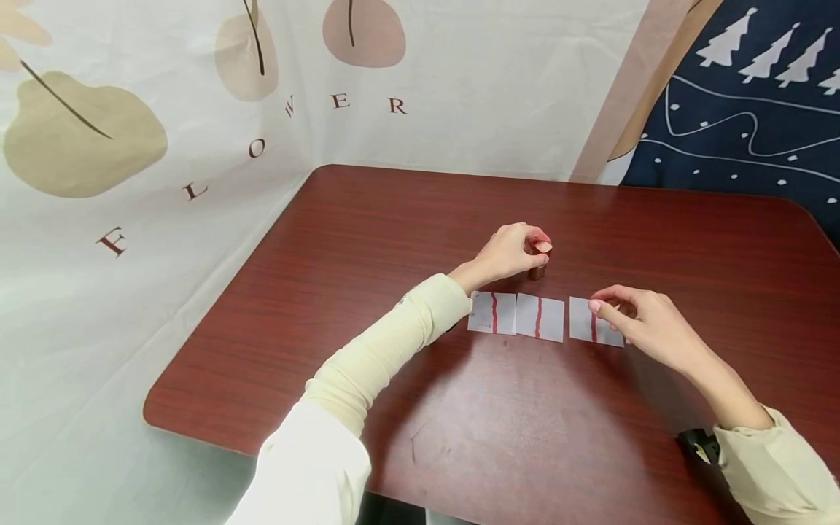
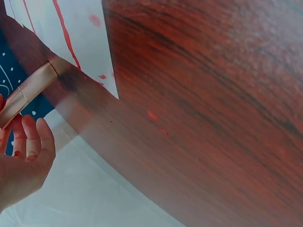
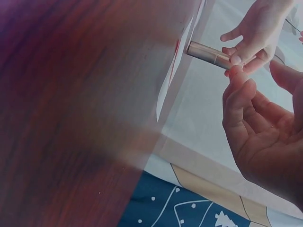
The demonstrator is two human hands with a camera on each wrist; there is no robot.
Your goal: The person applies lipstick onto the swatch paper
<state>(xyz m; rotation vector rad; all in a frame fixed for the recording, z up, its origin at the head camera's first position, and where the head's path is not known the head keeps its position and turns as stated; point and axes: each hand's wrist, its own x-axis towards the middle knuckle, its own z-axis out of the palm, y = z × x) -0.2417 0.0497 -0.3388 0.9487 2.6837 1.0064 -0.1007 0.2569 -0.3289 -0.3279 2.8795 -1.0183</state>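
My left hand grips the upper end of a rose-gold lipstick tube, which stands upright on the table behind the papers. In the left wrist view the tube shows a seam partway along it. Three white paper pieces lie in a row: a left paper, a middle paper and a right paper, each with one red vertical stroke. Over the right paper hovers my right hand, fingers loosely bent with nothing visible between them, covering part of that paper.
The reddish-brown wooden table has rounded corners. A pale cloth with printed letters hangs at the left and back, and a dark blue cloth with white trees at the back right. A black device sits at my right cuff.
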